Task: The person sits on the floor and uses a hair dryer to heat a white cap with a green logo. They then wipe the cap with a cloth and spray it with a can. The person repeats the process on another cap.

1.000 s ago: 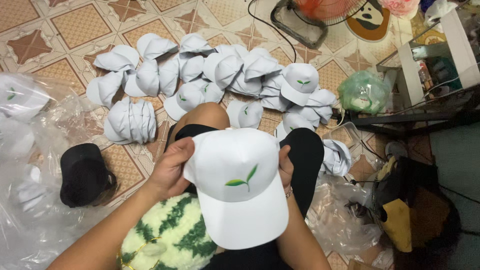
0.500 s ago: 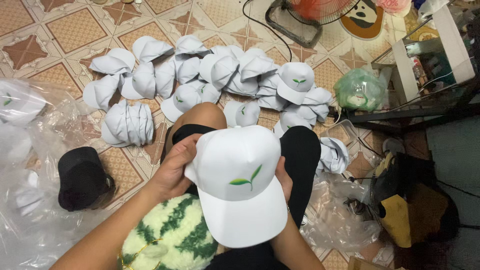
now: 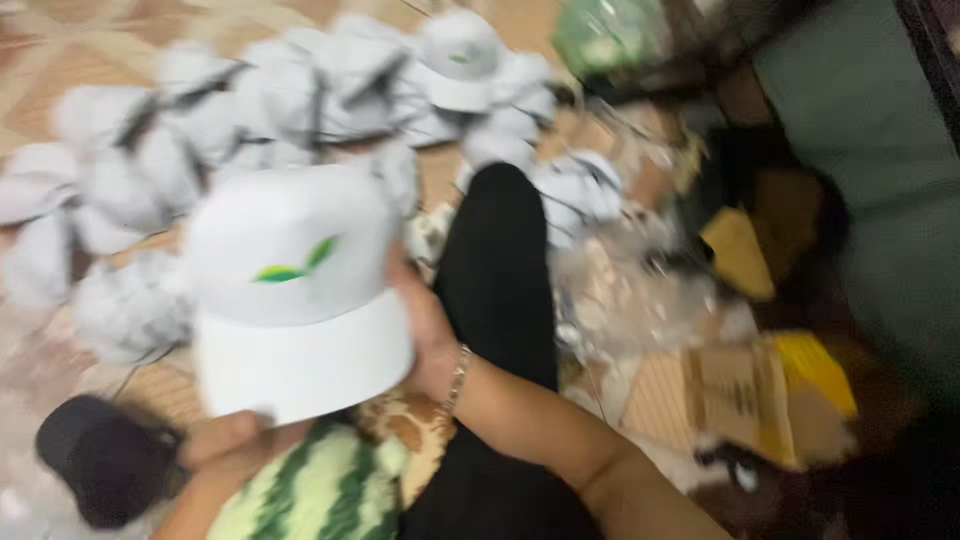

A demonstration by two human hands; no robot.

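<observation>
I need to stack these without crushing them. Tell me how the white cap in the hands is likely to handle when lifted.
The white cap probably feels light: the right hand and left hand hold it only by its edges. Its brim looks flat and stiff, while the crown likely dents easily, like the folded caps piled behind. It seems unlikely to roll.

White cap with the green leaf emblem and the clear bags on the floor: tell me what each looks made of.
White cap with the green leaf emblem, held by left hand and right hand: probably woven cloth, matte, no shine; the brim keeps a stiff curve. Blur hides any weave.
Clear bags: likely thin plastic film, crinkled, see-through, with glossy highlights.
</observation>
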